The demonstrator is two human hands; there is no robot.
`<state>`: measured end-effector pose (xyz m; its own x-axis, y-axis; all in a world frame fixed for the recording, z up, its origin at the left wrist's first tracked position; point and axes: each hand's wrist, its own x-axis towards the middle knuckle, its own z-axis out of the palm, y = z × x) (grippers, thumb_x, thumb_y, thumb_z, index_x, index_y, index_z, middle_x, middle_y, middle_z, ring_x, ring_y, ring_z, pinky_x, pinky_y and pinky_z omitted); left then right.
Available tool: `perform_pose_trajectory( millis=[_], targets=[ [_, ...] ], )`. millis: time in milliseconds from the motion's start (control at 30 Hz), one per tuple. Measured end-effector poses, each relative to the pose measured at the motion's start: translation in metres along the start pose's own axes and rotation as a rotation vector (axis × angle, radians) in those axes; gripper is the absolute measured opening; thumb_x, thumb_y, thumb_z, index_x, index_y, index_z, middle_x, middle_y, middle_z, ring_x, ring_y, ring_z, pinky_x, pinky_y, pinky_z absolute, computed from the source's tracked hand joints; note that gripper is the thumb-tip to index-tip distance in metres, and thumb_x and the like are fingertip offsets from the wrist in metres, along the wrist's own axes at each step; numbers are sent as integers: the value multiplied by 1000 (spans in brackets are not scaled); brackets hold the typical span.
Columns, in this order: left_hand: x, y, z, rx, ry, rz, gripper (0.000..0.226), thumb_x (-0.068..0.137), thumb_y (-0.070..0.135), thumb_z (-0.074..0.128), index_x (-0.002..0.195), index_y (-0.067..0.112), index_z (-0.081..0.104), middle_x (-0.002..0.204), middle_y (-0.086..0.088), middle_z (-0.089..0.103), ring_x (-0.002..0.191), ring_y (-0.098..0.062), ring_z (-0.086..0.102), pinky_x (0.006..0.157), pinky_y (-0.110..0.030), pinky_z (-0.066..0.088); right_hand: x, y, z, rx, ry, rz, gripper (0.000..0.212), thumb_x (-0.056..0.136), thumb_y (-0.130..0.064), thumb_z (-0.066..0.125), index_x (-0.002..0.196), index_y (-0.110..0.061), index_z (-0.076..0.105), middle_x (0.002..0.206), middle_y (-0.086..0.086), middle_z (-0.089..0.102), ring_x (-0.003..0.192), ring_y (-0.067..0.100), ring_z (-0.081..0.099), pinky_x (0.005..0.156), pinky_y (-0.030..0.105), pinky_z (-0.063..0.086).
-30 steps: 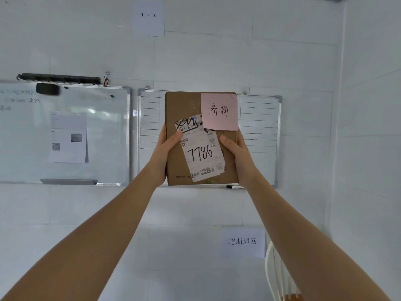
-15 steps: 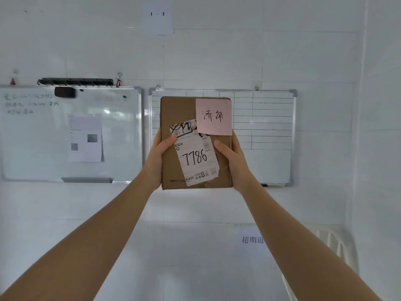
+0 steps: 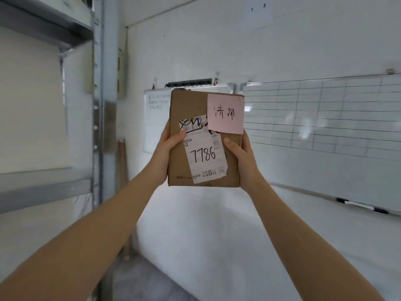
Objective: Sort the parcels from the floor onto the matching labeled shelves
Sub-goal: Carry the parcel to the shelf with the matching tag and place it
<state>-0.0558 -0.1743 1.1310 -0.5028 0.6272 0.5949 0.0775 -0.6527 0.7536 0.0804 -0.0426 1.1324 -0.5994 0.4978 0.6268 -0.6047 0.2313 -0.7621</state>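
Note:
I hold a flat brown cardboard parcel (image 3: 186,105) upright at arm's length, its face towards me. A pink note (image 3: 225,114) with handwritten characters is stuck at its top right, and a white shipping label (image 3: 204,157) reads 7786. My left hand (image 3: 168,146) grips the parcel's left edge, thumb on the label. My right hand (image 3: 243,155) grips the right edge, thumb on the front. A grey metal shelf rack (image 3: 98,105) stands at the left, its boards blurred.
Two whiteboards hang on the white wall: a small one (image 3: 155,118) behind the parcel, a ruled one (image 3: 325,127) at right with markers (image 3: 360,206) on its ledge. A paper sign (image 3: 258,11) reading 1 and 3 is high up. Grey floor (image 3: 141,279) shows below.
My view has swung left: the whiteboards slid to the right and the metal rack came into sight at the left. The parcel stays in both hands, held the same way.

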Motion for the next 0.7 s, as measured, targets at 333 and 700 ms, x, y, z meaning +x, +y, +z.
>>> perform_pose_trajectory(
  millis=[333, 700],
  targets=[
    [-126, 124, -118, 260, 419, 88, 42, 75, 28, 62, 117, 31, 54, 93, 5, 76, 81, -16, 73, 60, -30, 57, -28, 47, 193, 331, -322, 133, 70, 76, -28, 68, 140, -28, 40, 127, 4, 64, 106, 21, 67, 75, 31, 57],
    [-334, 312, -195, 511, 837, 270, 42, 88, 29, 52, 130, 24, 49, 92, 4, 76, 82, -17, 73, 60, -30, 58, -143, -1, 449, 611, -728, 239, 66, 82, -20, 67, 141, -24, 39, 134, 10, 58, 117, 30, 60, 93, 49, 52]
  ],
)
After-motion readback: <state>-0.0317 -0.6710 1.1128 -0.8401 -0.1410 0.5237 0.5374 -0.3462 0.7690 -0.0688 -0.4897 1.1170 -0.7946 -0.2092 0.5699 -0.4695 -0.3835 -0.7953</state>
